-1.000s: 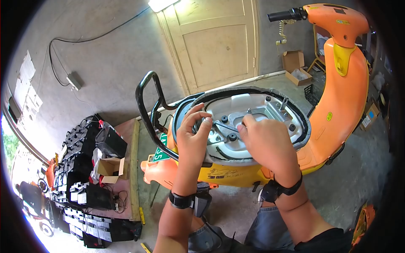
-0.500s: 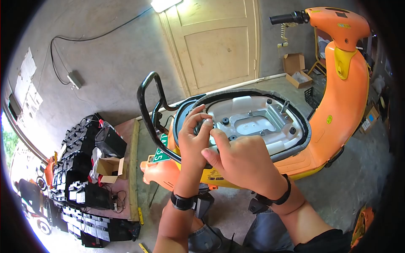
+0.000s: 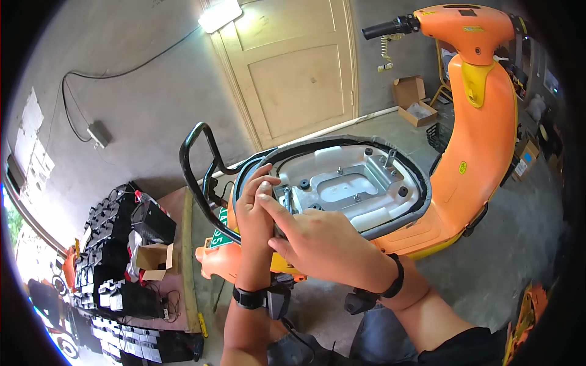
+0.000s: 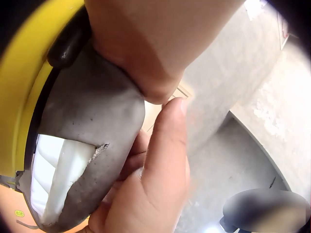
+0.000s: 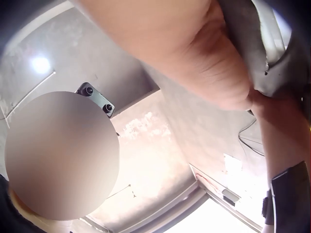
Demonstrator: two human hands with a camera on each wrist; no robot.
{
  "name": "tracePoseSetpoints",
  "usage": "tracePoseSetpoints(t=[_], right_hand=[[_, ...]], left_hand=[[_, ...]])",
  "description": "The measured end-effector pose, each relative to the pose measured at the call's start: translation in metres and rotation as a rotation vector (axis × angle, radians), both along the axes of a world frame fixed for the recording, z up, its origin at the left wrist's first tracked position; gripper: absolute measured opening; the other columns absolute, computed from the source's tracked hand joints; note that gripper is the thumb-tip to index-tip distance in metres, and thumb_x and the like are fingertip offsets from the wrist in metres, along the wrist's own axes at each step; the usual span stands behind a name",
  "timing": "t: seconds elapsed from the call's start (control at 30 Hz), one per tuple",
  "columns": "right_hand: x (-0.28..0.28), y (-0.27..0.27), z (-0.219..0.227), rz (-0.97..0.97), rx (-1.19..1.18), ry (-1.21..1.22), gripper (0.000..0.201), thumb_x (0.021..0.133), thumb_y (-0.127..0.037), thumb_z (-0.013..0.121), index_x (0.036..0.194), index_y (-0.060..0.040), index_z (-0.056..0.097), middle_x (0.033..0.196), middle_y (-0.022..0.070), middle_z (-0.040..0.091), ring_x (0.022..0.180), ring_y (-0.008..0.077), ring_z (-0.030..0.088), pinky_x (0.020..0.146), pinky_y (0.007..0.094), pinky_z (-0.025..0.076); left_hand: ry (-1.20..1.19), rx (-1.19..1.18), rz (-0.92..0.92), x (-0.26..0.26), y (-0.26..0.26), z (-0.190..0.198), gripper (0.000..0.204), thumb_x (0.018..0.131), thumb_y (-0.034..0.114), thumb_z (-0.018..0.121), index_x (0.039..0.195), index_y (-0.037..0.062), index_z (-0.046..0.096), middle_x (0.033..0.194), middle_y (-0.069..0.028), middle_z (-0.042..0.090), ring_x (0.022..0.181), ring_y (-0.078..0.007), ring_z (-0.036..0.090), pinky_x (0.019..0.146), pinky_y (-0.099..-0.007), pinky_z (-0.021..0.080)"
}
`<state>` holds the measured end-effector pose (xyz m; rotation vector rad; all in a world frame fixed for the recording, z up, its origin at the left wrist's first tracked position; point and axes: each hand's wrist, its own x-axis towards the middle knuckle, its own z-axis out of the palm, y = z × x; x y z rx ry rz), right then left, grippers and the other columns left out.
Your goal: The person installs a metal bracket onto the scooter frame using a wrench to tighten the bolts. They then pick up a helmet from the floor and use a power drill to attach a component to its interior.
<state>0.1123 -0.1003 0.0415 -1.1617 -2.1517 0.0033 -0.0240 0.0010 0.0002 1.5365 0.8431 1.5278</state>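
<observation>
Both hands are working the rear edge of the upturned scooter seat (image 3: 342,183): the left hand (image 3: 253,210) is curling its fingers over the grey cover edge (image 4: 92,121), the right hand (image 3: 317,241) pinching beside it. Best to keep the cover taut — pulling evenly toward the white seat base (image 3: 351,183) — so no wrinkle forms.

We count: one scooter (image 3: 476,140), one upturned seat (image 3: 342,183) on it. Two hands on seat's rear edge: left hand (image 3: 253,210), right hand (image 3: 317,241). Two wristbands. One door (image 3: 293,73), one lamp (image 3: 218,15) above it. One open carton (image 3: 415,100) by wall. Battery stack (image 3: 116,244) at left, too many to count.
</observation>
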Motion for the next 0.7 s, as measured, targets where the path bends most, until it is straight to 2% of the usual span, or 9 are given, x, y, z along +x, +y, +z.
tracePoseSetpoints(t=[0.13,0.17,0.2,0.3,0.4,0.47,0.57,0.7], right_hand=[[0.004,-0.003,0.002,-0.032,-0.136,0.046,0.054,0.096,-0.023,0.065,0.140,-0.0039,0.041,0.072,0.0166,0.069,0.065,0.0363,0.069,0.058,0.0467,0.053],[0.007,0.000,-0.001,-0.018,-0.173,0.081,0.057,0.097,-0.024,0.064,0.145,-0.0072,0.039,0.075,0.0189,0.068,0.069,0.0397,0.069,0.061,0.0486,0.052],[0.010,0.001,-0.002,-0.002,-0.208,0.115,0.061,0.098,-0.025,0.064,0.151,-0.0105,0.036,0.077,0.0212,0.068,0.073,0.0431,0.068,0.064,0.0505,0.052],[0.012,0.002,-0.002,0.032,-0.218,0.135,0.060,0.098,-0.023,0.063,0.150,-0.0121,0.035,0.079,0.0215,0.068,0.074,0.0439,0.067,0.065,0.0504,0.051],[0.013,0.003,-0.001,0.045,-0.246,0.161,0.060,0.098,-0.022,0.064,0.150,-0.0124,0.035,0.081,0.0213,0.068,0.073,0.0441,0.067,0.065,0.0511,0.051],[0.014,0.001,0.003,0.043,-0.265,0.167,0.060,0.098,-0.022,0.064,0.150,-0.0123,0.035,0.080,0.0212,0.068,0.073,0.0441,0.067,0.065,0.0515,0.051],[0.014,0.000,0.007,0.045,-0.281,0.173,0.057,0.097,-0.019,0.064,0.146,-0.0094,0.037,0.078,0.0208,0.068,0.073,0.0435,0.068,0.065,0.0512,0.051],[0.014,0.001,0.007,-0.001,-0.272,0.203,0.051,0.094,-0.017,0.064,0.138,-0.0049,0.044,0.075,0.0210,0.069,0.073,0.0432,0.068,0.067,0.0508,0.052]], left_hand=[[-0.022,0.002,-0.031,0.000,0.003,-0.003,0.024,0.102,0.011,0.052,0.101,-0.0011,0.073,0.136,-0.0121,0.062,0.115,-0.0158,0.057,0.094,-0.0281,0.043],[-0.032,-0.011,-0.051,0.000,0.000,-0.001,0.024,0.103,0.011,0.052,0.101,-0.0010,0.073,0.139,-0.0121,0.060,0.117,-0.0156,0.056,0.094,-0.0280,0.043],[-0.030,-0.011,-0.049,0.000,-0.001,-0.001,0.024,0.103,0.011,0.052,0.101,-0.0010,0.073,0.139,-0.0121,0.060,0.117,-0.0156,0.056,0.094,-0.0280,0.043],[-0.003,0.015,-0.033,0.000,-0.002,0.001,0.023,0.103,0.011,0.052,0.102,-0.0019,0.072,0.140,-0.0115,0.060,0.113,-0.0142,0.057,0.092,-0.0270,0.044],[-0.053,-0.075,-0.067,0.001,-0.003,0.002,0.023,0.102,0.010,0.053,0.102,-0.0024,0.072,0.140,-0.0112,0.060,0.109,-0.0130,0.058,0.089,-0.0261,0.045],[-0.034,-0.089,-0.049,0.000,-0.002,0.001,0.026,0.100,0.015,0.053,0.102,0.0003,0.073,0.139,-0.0117,0.063,0.125,-0.0204,0.056,0.102,-0.0322,0.041],[-0.007,-0.047,-0.037,0.000,-0.001,-0.001,0.026,0.099,0.015,0.052,0.102,-0.0002,0.073,0.139,-0.0124,0.063,0.126,-0.0211,0.056,0.104,-0.0336,0.041],[-0.002,0.029,-0.058,-0.002,-0.001,-0.001,0.023,0.102,0.010,0.052,0.104,-0.0026,0.072,0.140,-0.0125,0.060,0.116,-0.0149,0.057,0.095,-0.0277,0.044]])
